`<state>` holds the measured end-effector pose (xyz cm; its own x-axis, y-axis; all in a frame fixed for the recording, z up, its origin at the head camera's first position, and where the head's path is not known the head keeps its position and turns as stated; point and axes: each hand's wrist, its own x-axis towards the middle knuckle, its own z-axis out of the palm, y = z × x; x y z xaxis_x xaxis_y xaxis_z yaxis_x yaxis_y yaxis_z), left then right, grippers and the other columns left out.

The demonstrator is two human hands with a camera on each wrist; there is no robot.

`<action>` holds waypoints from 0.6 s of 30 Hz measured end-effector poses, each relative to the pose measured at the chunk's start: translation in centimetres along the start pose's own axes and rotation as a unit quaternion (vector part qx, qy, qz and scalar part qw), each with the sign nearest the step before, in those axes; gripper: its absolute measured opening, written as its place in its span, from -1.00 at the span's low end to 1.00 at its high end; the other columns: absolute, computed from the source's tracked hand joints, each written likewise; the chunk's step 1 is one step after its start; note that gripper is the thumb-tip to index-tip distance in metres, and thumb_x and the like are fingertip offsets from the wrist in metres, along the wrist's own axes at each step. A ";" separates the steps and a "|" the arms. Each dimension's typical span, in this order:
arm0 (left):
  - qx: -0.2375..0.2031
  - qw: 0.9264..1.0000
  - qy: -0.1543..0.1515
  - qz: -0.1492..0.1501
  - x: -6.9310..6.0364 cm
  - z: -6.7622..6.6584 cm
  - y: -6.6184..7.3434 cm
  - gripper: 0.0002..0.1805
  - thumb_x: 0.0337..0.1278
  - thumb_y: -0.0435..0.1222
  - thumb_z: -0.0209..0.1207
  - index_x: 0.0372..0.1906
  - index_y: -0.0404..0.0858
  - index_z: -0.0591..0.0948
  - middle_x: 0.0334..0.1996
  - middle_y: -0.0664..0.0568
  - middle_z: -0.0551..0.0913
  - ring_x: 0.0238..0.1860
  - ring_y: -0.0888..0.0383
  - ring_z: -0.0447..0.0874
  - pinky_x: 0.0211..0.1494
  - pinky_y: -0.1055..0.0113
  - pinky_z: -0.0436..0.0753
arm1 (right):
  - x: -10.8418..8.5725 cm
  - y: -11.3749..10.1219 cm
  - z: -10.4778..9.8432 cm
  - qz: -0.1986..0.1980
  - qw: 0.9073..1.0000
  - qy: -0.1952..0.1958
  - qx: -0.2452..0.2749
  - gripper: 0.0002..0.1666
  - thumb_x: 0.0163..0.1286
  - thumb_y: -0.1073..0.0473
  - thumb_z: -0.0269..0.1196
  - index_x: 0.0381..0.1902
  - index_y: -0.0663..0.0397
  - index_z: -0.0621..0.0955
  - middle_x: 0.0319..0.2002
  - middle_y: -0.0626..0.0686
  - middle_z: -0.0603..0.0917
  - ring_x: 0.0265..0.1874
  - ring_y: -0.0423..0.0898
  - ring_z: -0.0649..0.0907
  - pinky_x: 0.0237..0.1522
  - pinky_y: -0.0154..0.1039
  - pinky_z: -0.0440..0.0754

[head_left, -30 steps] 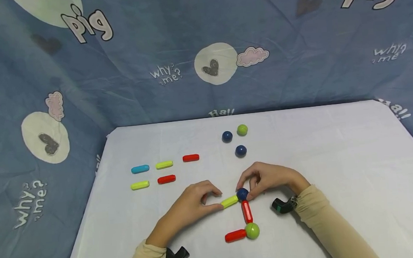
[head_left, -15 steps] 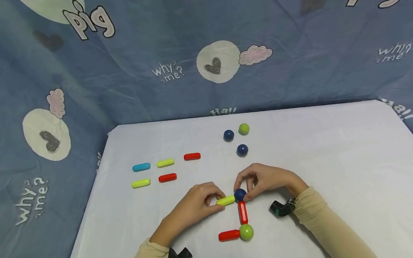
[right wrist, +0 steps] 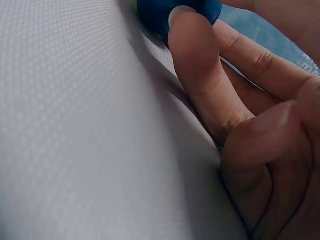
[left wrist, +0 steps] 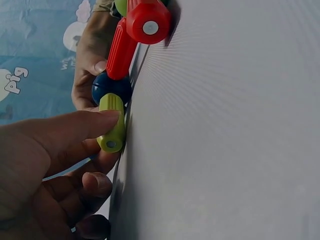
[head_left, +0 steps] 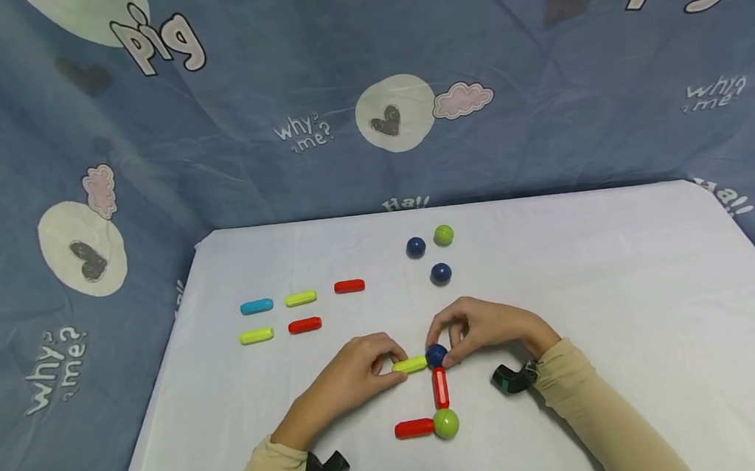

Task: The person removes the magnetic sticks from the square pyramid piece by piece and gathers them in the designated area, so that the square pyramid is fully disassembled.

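Note:
Thumb and fingers of the left hand [head_left: 355, 370] pinch a yellow-green stick [head_left: 410, 364], whose far end touches a blue ball [head_left: 436, 356]. The right hand [head_left: 491, 326] grips that ball between thumb and fingers. From the ball a red stick [head_left: 440, 388] runs toward the near side to a green ball [head_left: 446, 424], and a second red stick [head_left: 414, 428] points left from there. In the left wrist view the thumb lies over the yellow-green stick [left wrist: 111, 135]; in the right wrist view fingertips press the blue ball [right wrist: 155, 15].
Two blue balls [head_left: 441, 274] [head_left: 415, 247] and a green ball [head_left: 444, 235] lie farther back on the white table [head_left: 586, 263]. To the left lie a blue stick [head_left: 257, 306], two yellow-green sticks [head_left: 300, 298] [head_left: 256, 336] and two red sticks [head_left: 350, 286] [head_left: 305, 325].
The left fingers have closed on the yellow-green stick. The joined sticks and balls have shifted a little left, with the right hand still holding the blue ball.

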<state>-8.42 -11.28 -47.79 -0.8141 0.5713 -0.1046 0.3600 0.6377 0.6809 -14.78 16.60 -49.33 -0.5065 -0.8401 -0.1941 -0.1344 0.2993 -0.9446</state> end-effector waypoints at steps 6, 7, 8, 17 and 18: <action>-0.003 1.000 0.011 0.005 0.0 0.3 0.2 -0.82 0.13 -0.25 0.46 -0.16 -0.07 0.77 -0.36 0.24 0.66 -0.47 0.32 0.42 -0.40 0.50 0.44 | -0.2 -0.3 0.1 -0.002 1.000 0.004 -0.010 -0.64 0.22 0.18 0.53 -0.01 0.00 0.76 -0.49 0.10 0.76 -0.59 -0.29 0.60 -0.45 -0.44 0.49; 0.000 1.000 0.012 0.007 0.0 0.3 0.3 -0.82 0.13 -0.26 0.46 -0.16 -0.07 0.77 -0.35 0.24 0.66 -0.46 0.32 0.43 -0.40 0.49 0.45 | -0.2 -0.3 0.1 -0.003 1.000 0.005 -0.012 -0.64 0.21 0.18 0.53 -0.01 0.00 0.76 -0.48 0.09 0.76 -0.58 -0.30 0.61 -0.45 -0.44 0.50; 0.003 1.000 0.013 0.008 0.0 0.4 0.3 -0.82 0.13 -0.26 0.46 -0.15 -0.07 0.77 -0.34 0.24 0.66 -0.45 0.32 0.43 -0.39 0.49 0.45 | -0.2 -0.4 0.1 -0.004 1.000 0.006 -0.015 -0.64 0.21 0.18 0.53 -0.01 0.00 0.76 -0.47 0.08 0.77 -0.58 -0.30 0.61 -0.45 -0.44 0.50; 0.039 0.999 0.011 0.001 0.0 0.1 0.4 -0.82 0.15 -0.22 0.46 -0.13 -0.08 0.80 -0.31 0.23 0.69 -0.40 0.32 0.46 -0.31 0.46 0.48 | -0.1 -0.3 0.0 -0.006 1.000 0.003 -0.019 -0.65 0.22 0.17 0.53 -0.02 -0.01 0.77 -0.37 0.05 0.79 -0.56 -0.29 0.62 -0.44 -0.44 0.51; 0.042 0.999 0.011 0.001 -0.1 0.1 0.4 -0.82 0.15 -0.22 0.46 -0.13 -0.08 0.80 -0.30 0.23 0.70 -0.40 0.32 0.47 -0.30 0.46 0.49 | 0.0 -0.3 0.0 -0.005 1.000 0.003 -0.019 -0.65 0.22 0.17 0.53 -0.02 -0.02 0.77 -0.35 0.04 0.79 -0.55 -0.29 0.62 -0.44 -0.44 0.52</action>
<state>-8.19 -11.00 -47.60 -0.8226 0.5619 -0.0869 0.3978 0.6781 0.6180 -14.68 16.52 -49.06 -0.5099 -0.8408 -0.1821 -0.1729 0.3075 -0.9357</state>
